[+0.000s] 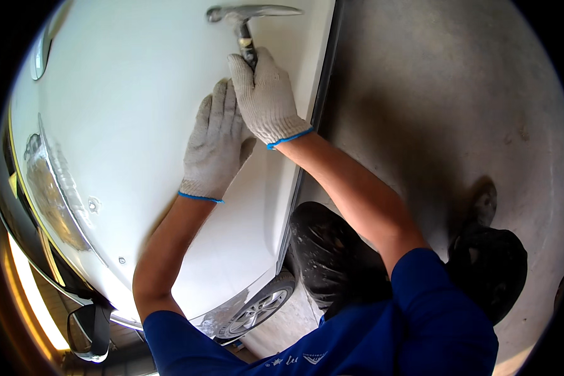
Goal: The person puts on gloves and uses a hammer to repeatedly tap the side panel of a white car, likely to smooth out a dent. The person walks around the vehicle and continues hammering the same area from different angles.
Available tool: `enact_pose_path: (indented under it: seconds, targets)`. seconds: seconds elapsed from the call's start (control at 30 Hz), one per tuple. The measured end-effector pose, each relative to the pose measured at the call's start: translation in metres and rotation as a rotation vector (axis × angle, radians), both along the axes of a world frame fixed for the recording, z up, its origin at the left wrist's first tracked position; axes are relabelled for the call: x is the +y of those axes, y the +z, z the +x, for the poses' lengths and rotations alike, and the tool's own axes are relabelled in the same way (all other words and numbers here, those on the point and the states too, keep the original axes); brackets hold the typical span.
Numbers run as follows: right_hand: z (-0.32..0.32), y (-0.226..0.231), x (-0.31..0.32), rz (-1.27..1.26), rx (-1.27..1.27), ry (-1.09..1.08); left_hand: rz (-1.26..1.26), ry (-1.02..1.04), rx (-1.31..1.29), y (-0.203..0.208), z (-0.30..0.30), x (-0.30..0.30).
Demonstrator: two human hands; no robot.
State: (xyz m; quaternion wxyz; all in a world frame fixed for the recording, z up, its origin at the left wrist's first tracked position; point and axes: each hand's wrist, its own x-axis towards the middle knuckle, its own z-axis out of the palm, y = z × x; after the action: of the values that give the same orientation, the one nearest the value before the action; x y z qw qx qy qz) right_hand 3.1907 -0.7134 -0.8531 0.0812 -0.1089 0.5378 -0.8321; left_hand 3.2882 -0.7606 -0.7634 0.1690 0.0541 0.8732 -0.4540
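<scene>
**One hammer, two gloved hands on a white car door**

A single body hammer (252, 14) sits at the top of the view, its long, slim, grey metal head lying crosswise against the white car door panel (138, 113). Its dark handle, with a pale band just under the head, runs down into the right hand (264, 94), which is clenched around it. The left hand (216, 144) lies flat and released on the panel just beside the right, fingers spread upward. Both wear off-white knit gloves with blue cuffs. One front wheel (257, 310), one side mirror (89, 331) and one door handle (39, 56) show, beside a grey concrete floor (457, 94).
</scene>
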Motion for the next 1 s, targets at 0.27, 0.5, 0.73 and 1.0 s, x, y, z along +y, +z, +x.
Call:
enact_pose_path:
  seconds: [0.27, 0.5, 0.73, 1.0]
  targets:
    - [0.000, -0.007, 0.000, -0.020, -0.014, -0.030, 0.048, 0.025, -0.008, -0.002, 0.001, 0.004]
    - [-0.008, -0.004, 0.003, -0.134, -0.039, -0.068, 0.036, 0.014, 0.000, -0.001, 0.002, 0.002]
    - [-0.009, -0.002, 0.011, -0.092, -0.081, -0.050, 0.036, -0.004, -0.021, -0.001, -0.002, 0.008]
    - [-0.022, -0.011, 0.035, -0.172, -0.193, -0.120, -0.029, -0.103, 0.278, 0.024, -0.039, -0.015]
